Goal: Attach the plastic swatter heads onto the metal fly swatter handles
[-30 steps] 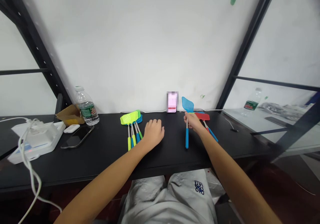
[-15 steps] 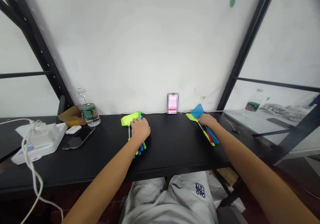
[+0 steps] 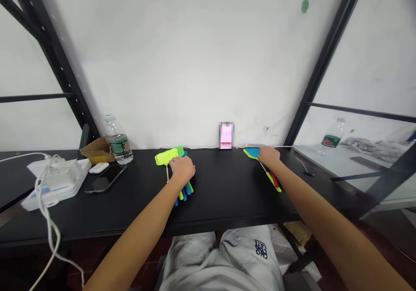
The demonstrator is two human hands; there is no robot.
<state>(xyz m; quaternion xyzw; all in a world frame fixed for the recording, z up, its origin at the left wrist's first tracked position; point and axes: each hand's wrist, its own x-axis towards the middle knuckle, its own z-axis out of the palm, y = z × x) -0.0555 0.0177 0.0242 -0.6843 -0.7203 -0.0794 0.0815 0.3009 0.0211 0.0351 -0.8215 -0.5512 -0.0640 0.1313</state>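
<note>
My left hand (image 3: 182, 169) lies over a bunch of fly swatters (image 3: 185, 191) on the black tabletop (image 3: 224, 191), its fingers around the handles. A yellow-green mesh head (image 3: 167, 156) sticks out beyond my fingers, and blue and green handle ends show below my wrist. My right hand (image 3: 269, 155) covers a second bunch of fly swatters (image 3: 272, 179) near the wall. A blue swatter head (image 3: 252, 152) shows to its left, with yellow-green and red handles running down toward me. My hand hides part of each bunch.
A blurred pink item (image 3: 226, 135) stands against the wall between the bunches. At the left are a water bottle (image 3: 118, 142), a cardboard piece (image 3: 95, 148), a phone (image 3: 105, 178), and a white device (image 3: 58, 182) with cable. Black shelf uprights (image 3: 325, 61) rise at the right.
My right hand has moved right, from holding a single blue swatter upright to lying over a bunch. My left hand has moved from the bare tabletop onto the left bunch, now gathered together.
</note>
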